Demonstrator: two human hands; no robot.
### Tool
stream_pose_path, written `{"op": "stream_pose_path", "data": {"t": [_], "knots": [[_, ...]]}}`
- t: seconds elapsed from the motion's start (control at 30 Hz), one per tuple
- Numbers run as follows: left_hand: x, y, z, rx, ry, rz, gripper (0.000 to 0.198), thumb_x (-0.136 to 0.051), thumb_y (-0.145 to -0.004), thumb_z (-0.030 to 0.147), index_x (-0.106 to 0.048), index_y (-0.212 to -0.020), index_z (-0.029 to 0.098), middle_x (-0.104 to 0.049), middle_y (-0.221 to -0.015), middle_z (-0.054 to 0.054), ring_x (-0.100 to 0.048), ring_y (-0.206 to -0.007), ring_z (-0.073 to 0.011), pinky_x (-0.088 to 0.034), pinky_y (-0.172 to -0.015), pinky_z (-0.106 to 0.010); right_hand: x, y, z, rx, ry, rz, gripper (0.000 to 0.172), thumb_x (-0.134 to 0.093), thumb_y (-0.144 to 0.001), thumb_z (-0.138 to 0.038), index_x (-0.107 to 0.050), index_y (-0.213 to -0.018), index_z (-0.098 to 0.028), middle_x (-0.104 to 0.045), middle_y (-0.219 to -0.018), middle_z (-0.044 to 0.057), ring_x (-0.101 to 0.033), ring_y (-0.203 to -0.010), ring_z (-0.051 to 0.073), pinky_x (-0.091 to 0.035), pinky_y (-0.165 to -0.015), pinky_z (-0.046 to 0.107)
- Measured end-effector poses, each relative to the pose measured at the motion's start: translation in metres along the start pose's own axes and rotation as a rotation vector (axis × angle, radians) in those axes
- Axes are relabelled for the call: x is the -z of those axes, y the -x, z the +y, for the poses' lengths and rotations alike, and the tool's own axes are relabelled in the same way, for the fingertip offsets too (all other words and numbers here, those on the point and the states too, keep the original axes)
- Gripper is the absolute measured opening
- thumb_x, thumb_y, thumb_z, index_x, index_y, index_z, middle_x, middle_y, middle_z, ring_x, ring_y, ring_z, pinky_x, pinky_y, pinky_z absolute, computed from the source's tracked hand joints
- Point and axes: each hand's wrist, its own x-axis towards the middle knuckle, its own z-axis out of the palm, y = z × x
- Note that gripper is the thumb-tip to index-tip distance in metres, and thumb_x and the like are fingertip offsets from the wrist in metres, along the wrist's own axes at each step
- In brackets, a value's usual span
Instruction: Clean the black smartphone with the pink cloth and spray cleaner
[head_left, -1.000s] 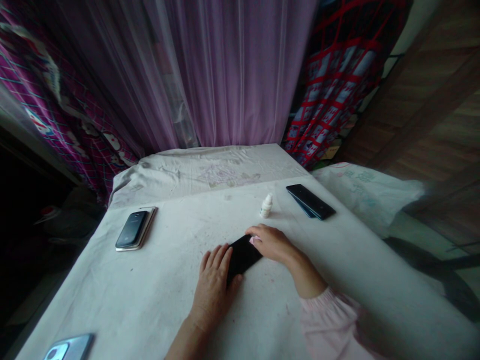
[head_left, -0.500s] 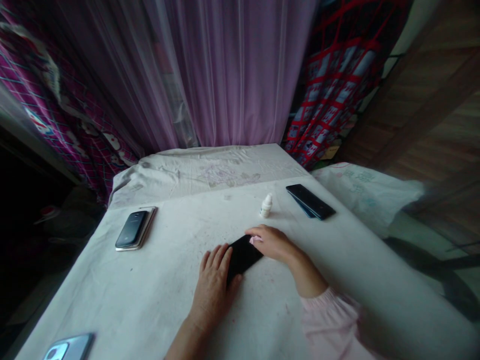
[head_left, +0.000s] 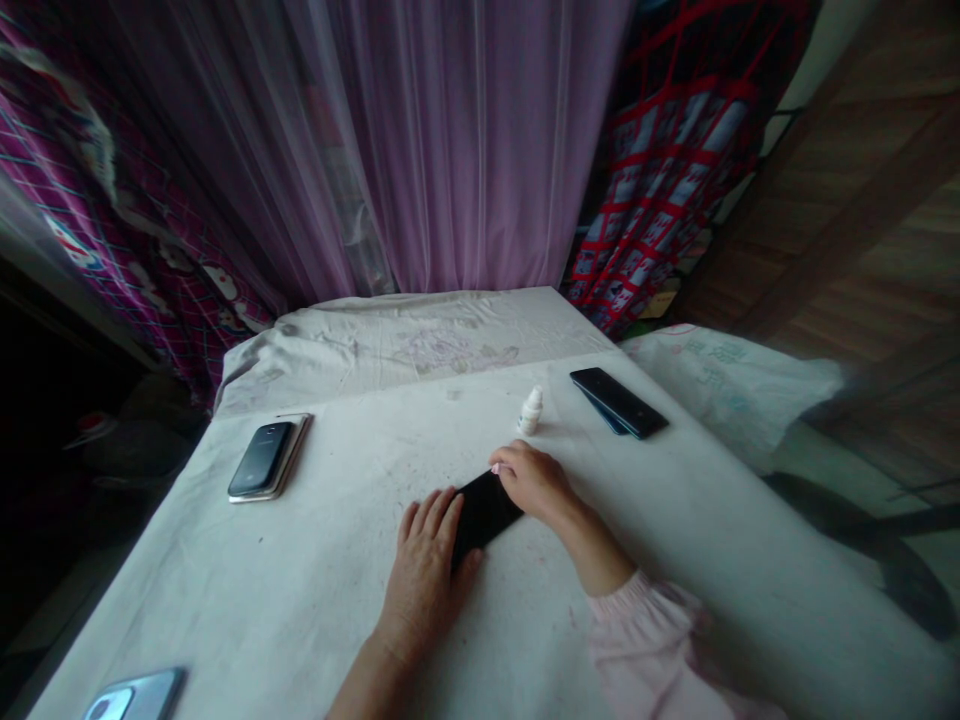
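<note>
Up and left a bit: right hand (head_left: 534, 482), on one end of a black phone (head_left: 484, 512). Left hand (head_left: 424, 580) on the other end, both seemingly holding it tight.

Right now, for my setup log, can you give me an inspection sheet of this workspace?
Surface: white sheet over the table, speckled with marks, with a crumpled fold at the far end.
Job's things: black phone lying flat between both hands.
Clutter: white dropper bottle upright; dark phone on a gold-edged phone; black phone on a blue one; silver phone at the near corner.
Hands: left hand against the phone's long edge; right hand at its far end, in a pink sleeve.
Cables: nothing seen.
Surroundings: purple sheer curtain, red-patterned cloth, pink-patterned cloth, wood panel.
</note>
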Motion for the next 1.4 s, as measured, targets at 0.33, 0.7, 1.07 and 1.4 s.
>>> {"op": "stream_pose_path", "data": {"t": [0.33,0.7,1.07,1.4], "knots": [[0.003,0.003,0.003,0.038,0.032,-0.012,0.059,-0.057,-0.088,0.031,-0.041,-0.142,0.018,-0.049,-0.144,-0.016,-0.043,-0.134,-0.0333,-0.04,-0.104,-0.052,-0.016,0.014,-0.009,0.068,-0.012,0.195,0.022,-0.047,-0.092,-0.018,-0.068,-0.097,-0.025,-0.065,-0.101,0.004,-0.059,-0.093,0.016,-0.041,-0.078,0.024],[0.002,0.002,0.003,0.032,0.072,0.005,0.057,-0.056,-0.088,0.029,-0.039,-0.141,0.016,-0.054,-0.138,-0.017,-0.048,-0.129,-0.0317,-0.04,-0.103,-0.051,-0.03,0.026,-0.023,0.184,0.049,0.208,0.023,-0.047,-0.094,-0.016,-0.069,-0.091,-0.023,-0.064,-0.099,0.005,-0.055,-0.095,0.018,-0.04,-0.082,0.028],[0.0,0.003,0.002,0.029,0.045,0.023,0.059,-0.057,-0.088,0.031,-0.038,-0.141,0.015,-0.055,-0.137,-0.017,-0.05,-0.128,-0.0319,-0.041,-0.102,-0.05,-0.027,0.027,-0.008,0.102,0.049,0.252,0.023,-0.047,-0.096,-0.019,-0.07,-0.097,-0.023,-0.066,-0.1,0.005,-0.058,-0.092,0.017,-0.04,-0.079,0.026],[-0.001,0.002,0.004,0.061,0.017,0.077,0.066,-0.062,-0.083,0.03,-0.035,-0.142,0.016,-0.058,-0.134,-0.017,-0.055,-0.122,-0.0312,-0.046,-0.097,-0.048,-0.039,0.031,-0.024,0.31,0.018,0.329,0.016,-0.055,-0.09,-0.013,-0.067,-0.088,-0.023,-0.066,-0.086,0.002,-0.057,-0.085,0.018,-0.039,-0.075,0.028]]}}
